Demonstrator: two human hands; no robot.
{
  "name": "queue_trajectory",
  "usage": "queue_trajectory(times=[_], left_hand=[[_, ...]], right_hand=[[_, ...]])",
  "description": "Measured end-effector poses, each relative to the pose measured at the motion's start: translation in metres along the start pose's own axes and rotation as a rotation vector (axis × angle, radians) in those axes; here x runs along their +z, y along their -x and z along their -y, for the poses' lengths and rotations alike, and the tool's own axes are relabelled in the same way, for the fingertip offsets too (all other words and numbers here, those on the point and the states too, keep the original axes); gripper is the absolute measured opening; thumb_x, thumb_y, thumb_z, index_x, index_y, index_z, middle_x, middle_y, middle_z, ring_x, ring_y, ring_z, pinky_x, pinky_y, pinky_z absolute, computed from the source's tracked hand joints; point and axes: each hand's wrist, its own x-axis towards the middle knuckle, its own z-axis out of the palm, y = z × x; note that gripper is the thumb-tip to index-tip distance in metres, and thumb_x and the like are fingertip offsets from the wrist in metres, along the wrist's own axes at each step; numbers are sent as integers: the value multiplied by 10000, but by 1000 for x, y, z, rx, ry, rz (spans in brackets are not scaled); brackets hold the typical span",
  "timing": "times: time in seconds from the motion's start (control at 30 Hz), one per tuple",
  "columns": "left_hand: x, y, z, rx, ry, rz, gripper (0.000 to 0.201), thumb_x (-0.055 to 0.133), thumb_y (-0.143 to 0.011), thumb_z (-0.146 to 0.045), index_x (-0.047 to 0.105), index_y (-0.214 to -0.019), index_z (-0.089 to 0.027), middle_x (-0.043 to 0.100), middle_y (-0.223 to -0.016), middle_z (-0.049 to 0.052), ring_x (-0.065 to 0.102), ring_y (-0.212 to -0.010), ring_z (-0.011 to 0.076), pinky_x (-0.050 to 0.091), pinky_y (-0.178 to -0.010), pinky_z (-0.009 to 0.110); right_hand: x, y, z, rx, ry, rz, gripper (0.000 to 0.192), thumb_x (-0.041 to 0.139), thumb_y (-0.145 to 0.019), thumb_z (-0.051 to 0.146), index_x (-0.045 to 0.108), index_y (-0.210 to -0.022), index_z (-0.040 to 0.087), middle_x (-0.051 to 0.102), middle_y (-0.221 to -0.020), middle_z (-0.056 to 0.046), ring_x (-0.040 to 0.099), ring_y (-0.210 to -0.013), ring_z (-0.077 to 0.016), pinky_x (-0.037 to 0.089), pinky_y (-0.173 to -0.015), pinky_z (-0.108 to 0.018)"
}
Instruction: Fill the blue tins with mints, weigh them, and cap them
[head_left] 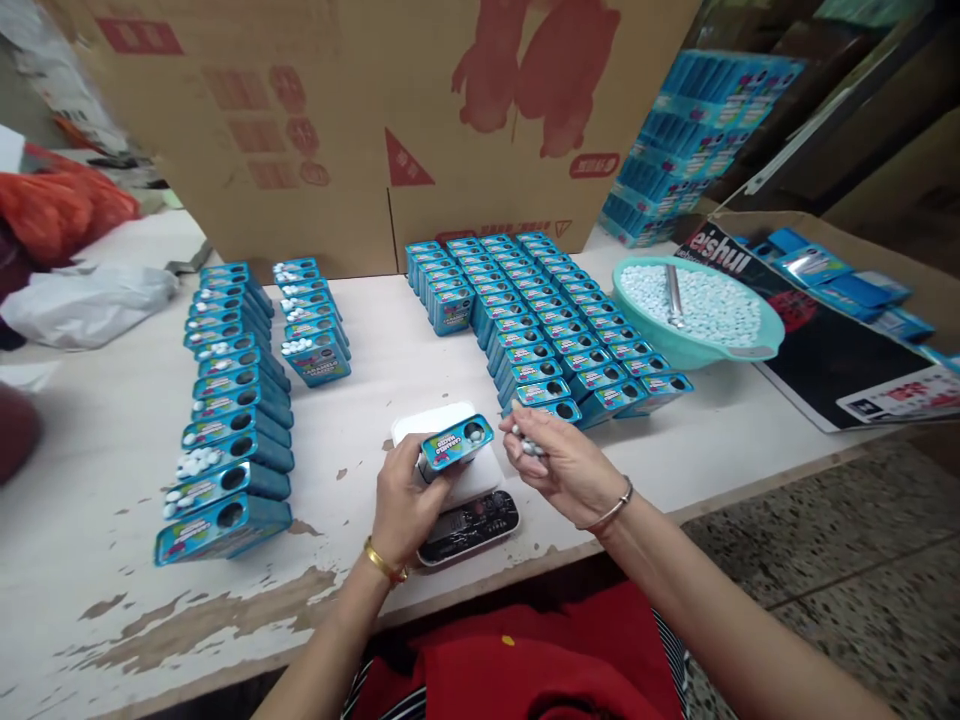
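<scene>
In the head view, the tin (456, 445) is blue and narrow, with a rounded oblong top, lettering that reads "CARAMELO" and a round hole at one end with pale pellets showing in it. It leans above a white scale (469, 528) with a black display panel, near the front edge of the worn surface (379, 350). The left hand (409, 498) grips its sides; the right hand (559, 462), just beside it, is curled around a few loose pellets (529, 441).

To the right, a block of similar tins (525, 310) stands in close rows, with a turquoise bowl (660, 347) of pellets beyond, a metal scoop (674, 297) lying in it. Two more rows (244, 400) stand to the left, some topped with pellets. A large cardboard box (300, 130) walls off the back.

The left hand covers the tin's lower part, so whether it touches the scale cannot be told. The right hand partly hides the block's nearest tin. The display's digits are too faint to read.
</scene>
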Motion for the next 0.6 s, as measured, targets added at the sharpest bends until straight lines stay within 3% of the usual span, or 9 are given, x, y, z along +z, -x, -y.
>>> queue_trajectory(times=[0.1,0.27,0.47,0.6], left_hand=[[-3,-4,10,11,-19,38,324,651,-799,-342,582,-1083,-203,656,-1019,67,606,-919,205,475,-813,353],[-23,-8,18,97,-30,63,662,696,-755,-402,420,-1327,-215,583,-1231,108,539,-1146,245,402,-1009,453],[-48,-9,20,53,64,-92,414,531,-879,-387,514,-1236,-178,638,-1035,88,617,-967,193,479,-912,399],[-50,-5,22,-1,29,-86,348,539,-880,-363,563,-1172,-174,647,-982,79,631,-902,175,511,-851,366]], right_hand=[[-19,4,-16,62,-126,-81,348,749,-676,434,607,-781,134,534,-604,22,353,-415,-21,121,-319,-139],[-57,14,-42,53,-253,-192,270,759,-668,265,657,-877,127,556,-675,2,458,-513,-49,277,-347,-123],[-97,22,-75,62,-275,-322,297,813,-611,253,638,-821,137,544,-652,13,417,-482,-31,248,-332,-106],[-106,24,-90,60,-293,-332,324,821,-606,320,620,-796,150,539,-636,21,421,-473,-34,248,-334,-111]])
